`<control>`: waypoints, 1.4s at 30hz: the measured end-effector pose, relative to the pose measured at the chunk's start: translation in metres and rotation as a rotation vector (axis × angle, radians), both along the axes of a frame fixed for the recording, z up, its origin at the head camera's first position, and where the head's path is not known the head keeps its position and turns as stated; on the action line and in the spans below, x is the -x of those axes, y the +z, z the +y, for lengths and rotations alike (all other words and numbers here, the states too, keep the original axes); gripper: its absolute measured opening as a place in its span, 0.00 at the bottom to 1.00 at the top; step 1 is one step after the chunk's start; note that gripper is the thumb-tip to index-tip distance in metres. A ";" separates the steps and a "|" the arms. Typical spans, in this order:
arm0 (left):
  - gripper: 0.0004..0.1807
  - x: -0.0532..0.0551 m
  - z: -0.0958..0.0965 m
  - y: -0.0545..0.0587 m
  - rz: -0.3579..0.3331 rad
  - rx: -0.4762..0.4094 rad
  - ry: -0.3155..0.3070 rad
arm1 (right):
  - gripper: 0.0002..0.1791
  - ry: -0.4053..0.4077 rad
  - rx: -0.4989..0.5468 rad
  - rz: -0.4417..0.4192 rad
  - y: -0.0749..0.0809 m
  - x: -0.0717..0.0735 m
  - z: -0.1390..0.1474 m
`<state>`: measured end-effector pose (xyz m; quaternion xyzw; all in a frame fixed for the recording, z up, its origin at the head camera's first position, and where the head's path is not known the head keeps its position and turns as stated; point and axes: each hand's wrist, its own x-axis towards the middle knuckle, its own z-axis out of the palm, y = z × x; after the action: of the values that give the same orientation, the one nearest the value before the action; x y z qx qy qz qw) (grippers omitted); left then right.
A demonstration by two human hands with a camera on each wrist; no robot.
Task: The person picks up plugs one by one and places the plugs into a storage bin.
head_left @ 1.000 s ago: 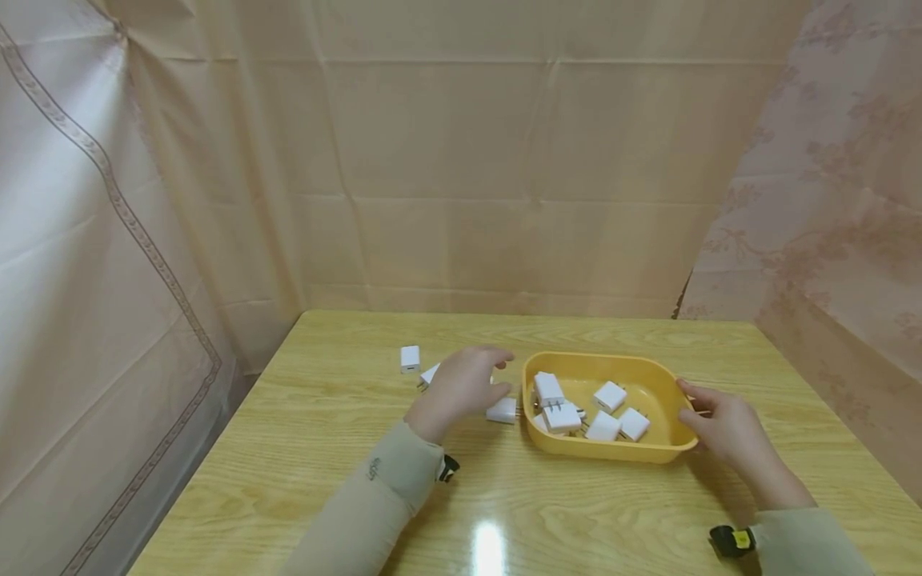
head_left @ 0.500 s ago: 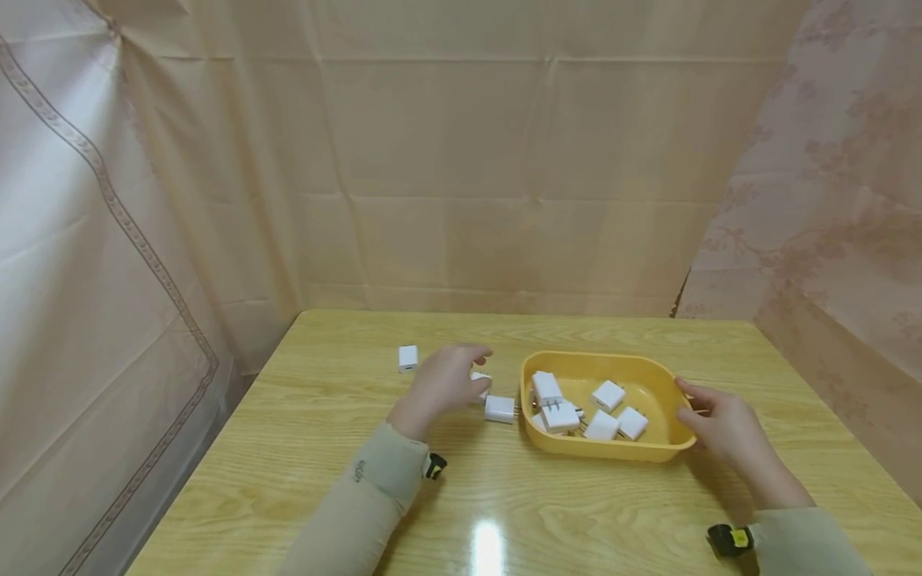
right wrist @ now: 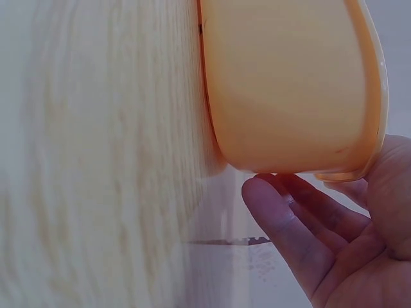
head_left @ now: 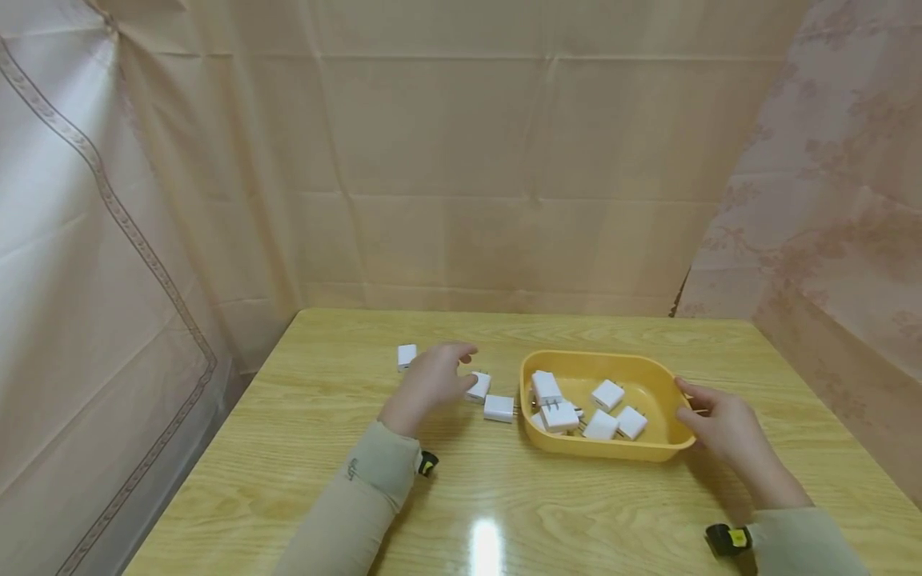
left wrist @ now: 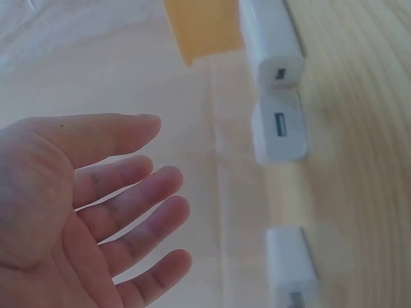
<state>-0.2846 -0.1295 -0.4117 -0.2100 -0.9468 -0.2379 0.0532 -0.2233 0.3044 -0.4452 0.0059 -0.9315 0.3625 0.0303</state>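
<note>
My left hand (head_left: pixel 432 382) hovers over the table with relaxed, spread fingers and nothing in them; the left wrist view shows the bare palm (left wrist: pixel 38 212). Close to its thumb lies a white USB charger (head_left: pixel 479 386), with a second charger (head_left: pixel 499 408) beside it, prongs toward the basin. Behind the hand sits a third charger (head_left: pixel 406 357), partly covered by it. My right hand (head_left: pixel 731 428) grips the right end of a yellow plastic basin (head_left: pixel 605 452), its thumb at the rim and fingertips (right wrist: pixel 266 199) against the outer wall. Several white chargers (head_left: pixel 560 416) lie inside, mostly piled at the left.
The wooden table (head_left: pixel 346 496) carries the basin right of centre. A beige cloth (head_left: pixel 432 184) hangs behind the table's far edge, and more cloth covers both sides. Dark bands (head_left: pixel 727 540) sit at both wrists.
My left hand has drawn back to the left, away from the basin, uncovering the charger by its thumb. The right hand and basin stay about where they were.
</note>
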 end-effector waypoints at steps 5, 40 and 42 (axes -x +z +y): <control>0.24 0.004 -0.007 -0.006 -0.013 -0.014 0.039 | 0.32 0.000 0.006 -0.003 -0.001 0.000 -0.001; 0.27 0.024 -0.032 -0.029 -0.115 0.098 0.200 | 0.33 -0.020 0.023 -0.036 0.000 -0.002 -0.001; 0.27 0.024 -0.032 -0.029 -0.118 0.099 0.204 | 0.33 -0.019 0.022 -0.033 0.000 -0.002 -0.001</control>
<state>-0.3090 -0.1617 -0.4412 -0.1006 -0.9753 -0.1962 0.0110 -0.2217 0.3038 -0.4455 -0.0092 -0.9278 0.3725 0.0183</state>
